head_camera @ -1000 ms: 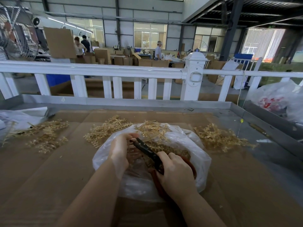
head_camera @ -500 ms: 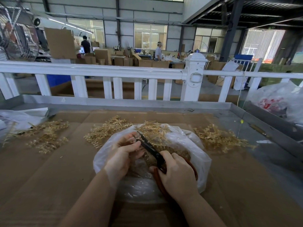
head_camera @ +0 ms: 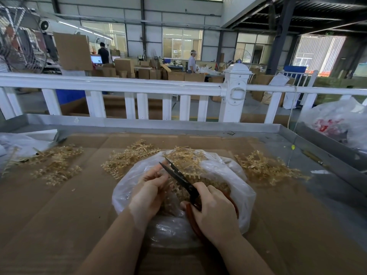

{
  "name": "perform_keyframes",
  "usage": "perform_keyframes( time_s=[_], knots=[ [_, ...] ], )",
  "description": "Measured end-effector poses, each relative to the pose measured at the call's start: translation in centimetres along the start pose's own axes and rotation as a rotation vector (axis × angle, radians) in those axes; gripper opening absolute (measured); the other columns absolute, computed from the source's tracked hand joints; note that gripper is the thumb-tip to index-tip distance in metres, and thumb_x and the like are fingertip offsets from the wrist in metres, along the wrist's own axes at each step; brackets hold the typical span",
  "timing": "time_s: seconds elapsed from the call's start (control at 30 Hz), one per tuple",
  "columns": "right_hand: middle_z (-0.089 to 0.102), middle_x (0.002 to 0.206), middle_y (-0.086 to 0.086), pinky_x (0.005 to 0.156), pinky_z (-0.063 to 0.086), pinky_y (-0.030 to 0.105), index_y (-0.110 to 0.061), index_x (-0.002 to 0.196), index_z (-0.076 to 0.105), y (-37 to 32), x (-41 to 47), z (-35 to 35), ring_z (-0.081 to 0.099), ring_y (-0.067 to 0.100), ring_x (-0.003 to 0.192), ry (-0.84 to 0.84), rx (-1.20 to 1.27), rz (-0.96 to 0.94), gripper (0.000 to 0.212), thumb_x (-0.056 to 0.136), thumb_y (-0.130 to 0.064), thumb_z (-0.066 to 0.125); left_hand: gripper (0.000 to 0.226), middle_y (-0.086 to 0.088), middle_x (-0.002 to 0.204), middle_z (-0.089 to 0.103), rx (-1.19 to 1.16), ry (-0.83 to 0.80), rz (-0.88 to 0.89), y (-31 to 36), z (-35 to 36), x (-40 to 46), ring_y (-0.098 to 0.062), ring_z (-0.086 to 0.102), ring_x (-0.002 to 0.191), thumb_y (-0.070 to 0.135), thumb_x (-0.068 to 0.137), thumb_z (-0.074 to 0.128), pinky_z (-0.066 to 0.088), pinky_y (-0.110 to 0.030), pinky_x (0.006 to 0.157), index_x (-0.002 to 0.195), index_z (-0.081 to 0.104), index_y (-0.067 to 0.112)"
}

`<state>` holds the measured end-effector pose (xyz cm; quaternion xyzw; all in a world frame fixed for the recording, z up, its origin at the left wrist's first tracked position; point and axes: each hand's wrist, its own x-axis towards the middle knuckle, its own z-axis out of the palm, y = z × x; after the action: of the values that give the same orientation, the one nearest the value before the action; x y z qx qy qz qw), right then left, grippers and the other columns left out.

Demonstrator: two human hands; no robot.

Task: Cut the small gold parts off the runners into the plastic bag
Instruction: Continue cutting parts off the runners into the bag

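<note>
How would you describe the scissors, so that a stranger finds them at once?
Look at the clear plastic bag in the middle of the cardboard-covered table. Above it, the right hand grips the scissors: black blades, reddish handles, the only dark tool among pale gold pieces.

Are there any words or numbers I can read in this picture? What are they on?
No text here can be read.
Red print on the white plastic bag at the right: too blurred to read.
Monitor screen far back: too small to read.
Scissors, clear plastic bag, white fence and cardboard boxes: no lettering shows.
</note>
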<state>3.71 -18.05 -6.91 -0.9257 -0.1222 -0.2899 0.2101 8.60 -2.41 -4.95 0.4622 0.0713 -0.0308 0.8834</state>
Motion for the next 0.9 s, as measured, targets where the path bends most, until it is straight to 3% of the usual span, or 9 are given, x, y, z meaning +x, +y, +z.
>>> perform_keyframes(
  time_s=[0.13, 0.23, 0.3, 0.43, 0.57, 0.73, 0.8, 0.9],
  knots=[
    [0.066, 0.087, -0.005, 0.066, 0.052, 0.026, -0.022, 0.106, 0.063, 0.0, 0.0, -0.1, 0.063, 0.016, 0.081, -0.006, 0.0, -0.003, 0.038, 0.079, -0.047, 0.07, 0.022, -0.018, 0.096, 0.07, 0.05, 0.066, 0.055, -0.3, 0.2, -0.1, -0.027, 0.068, 0.085, -0.003, 0.093, 0.052, 0.058, -0.039, 0.072, 0.11, 0.065, 0.002],
    [0.066, 0.088, -0.005, 0.066, 0.052, 0.025, -0.023, 0.107, 0.062, -0.1, 0.1, -0.1, 0.063, 0.015, 0.082, -0.015, -0.003, -0.008, 0.037, 0.08, -0.048, 0.068, 0.011, -0.009, 0.074, 0.069, 0.102, 0.174, 0.084, -0.5, 0.8, -0.1, -0.016, 0.067, 0.059, 0.002, 0.093, 0.056, 0.057, -0.03, 0.057, 0.095, 0.066, 0.006],
    [0.066, 0.088, -0.005, 0.066, 0.051, 0.025, -0.023, 0.107, 0.063, -0.1, 0.1, -0.2, 0.063, 0.015, 0.082, -0.02, -0.012, -0.004, 0.038, 0.079, -0.048, 0.069, 0.008, -0.008, 0.071, 0.067, 0.111, 0.225, 0.078, -0.6, 1.2, 0.0, -0.013, 0.065, 0.053, 0.006, 0.093, 0.058, 0.056, -0.027, 0.05, 0.091, 0.066, 0.008],
    [0.066, 0.088, -0.004, 0.067, 0.052, 0.027, -0.022, 0.108, 0.063, -0.1, 0.1, -0.2, 0.063, 0.016, 0.083, -0.025, -0.017, -0.008, 0.039, 0.079, -0.047, 0.07, 0.012, -0.01, 0.076, 0.069, 0.052, 0.308, 0.04, -0.5, 1.7, 0.1, -0.02, 0.067, 0.065, 0.008, 0.092, 0.06, 0.057, -0.03, 0.051, 0.081, 0.063, 0.012],
    [0.065, 0.094, -0.004, 0.073, 0.053, 0.027, -0.024, 0.114, 0.06, -0.1, 0.1, -0.2, 0.062, 0.015, 0.089, -0.052, -0.011, -0.024, 0.04, 0.083, -0.049, 0.062, 0.008, -0.013, 0.079, 0.073, -0.044, 0.299, -0.037, -0.2, 1.5, -0.2, -0.023, 0.072, 0.068, 0.007, 0.092, 0.06, 0.056, -0.031, 0.046, 0.097, 0.066, 0.009],
    [0.066, 0.093, -0.002, 0.071, 0.054, 0.028, -0.023, 0.114, 0.061, -0.1, 0.1, -0.2, 0.063, 0.017, 0.087, -0.056, -0.04, -0.029, 0.04, 0.083, -0.048, 0.062, 0.023, -0.015, 0.094, 0.073, -0.061, 0.24, -0.067, -0.2, 1.1, -0.3, -0.027, 0.071, 0.083, 0.009, 0.094, 0.057, 0.058, -0.034, 0.057, 0.115, 0.065, 0.007],
    [0.066, 0.091, -0.003, 0.069, 0.054, 0.028, -0.023, 0.113, 0.061, -0.1, 0.2, -0.2, 0.063, 0.016, 0.085, -0.053, -0.035, -0.027, 0.04, 0.082, -0.049, 0.063, 0.02, -0.015, 0.096, 0.073, -0.036, 0.218, -0.062, -0.3, 1.0, -0.2, -0.027, 0.071, 0.087, 0.011, 0.095, 0.055, 0.057, -0.035, 0.061, 0.112, 0.066, 0.007],
    [0.066, 0.088, -0.002, 0.066, 0.054, 0.029, -0.022, 0.109, 0.063, -0.2, 0.2, -0.2, 0.063, 0.018, 0.082, -0.04, -0.045, -0.033, 0.039, 0.081, -0.048, 0.066, 0.012, -0.013, 0.085, 0.072, -0.019, 0.198, -0.083, -0.4, 1.1, -0.2, -0.023, 0.071, 0.073, 0.01, 0.096, 0.054, 0.057, -0.033, 0.055, 0.095, 0.066, 0.009]
  ],
)
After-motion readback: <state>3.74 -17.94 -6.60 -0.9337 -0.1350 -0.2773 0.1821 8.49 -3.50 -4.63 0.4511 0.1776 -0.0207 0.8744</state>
